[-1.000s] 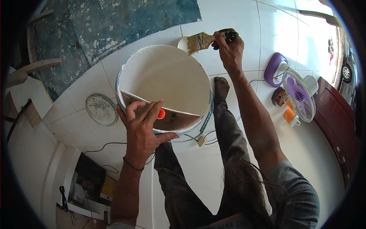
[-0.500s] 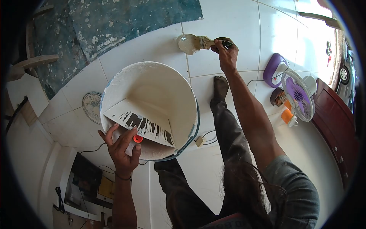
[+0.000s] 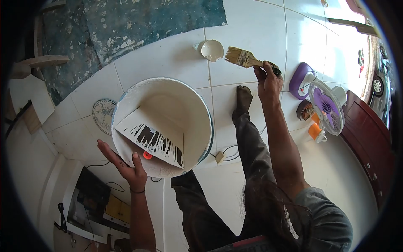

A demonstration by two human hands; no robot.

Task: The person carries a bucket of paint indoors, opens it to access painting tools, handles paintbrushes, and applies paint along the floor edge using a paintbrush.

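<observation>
My right hand (image 3: pixel 268 84) is closed around the handle of a paintbrush (image 3: pixel 241 57), its pale bristles pointing left. Just left of the bristle tips, apart from them, a small whitish cup (image 3: pixel 212 51) sits on the tiles. A large paint-coated bucket (image 3: pixel 168 90) stands between my hands. Inside it leans a slotted panel (image 3: pixel 153 140) streaked with white paint, and a round red piece (image 3: pixel 147 155) shows beside it. My left hand (image 3: pixel 128 168) is open, thumb and fingers apart, at the bucket's lower left side; whether the palm touches the wall is hard to tell.
A round patterned lid-like disc (image 3: pixel 104 116) lies left of the bucket. Worn teal sheeting (image 3: pixel 126 29) covers the upper left floor. To the right are a purple-bladed fan (image 3: pixel 325 103), an orange item (image 3: pixel 315 131) and a cable with a plug block (image 3: pixel 219 157). My foot (image 3: pixel 243 100) is near the bucket.
The paintbrush has come out of the cup and moved right and slightly down with my right hand. My left fingers have left the bucket rim and straightened outside it.
</observation>
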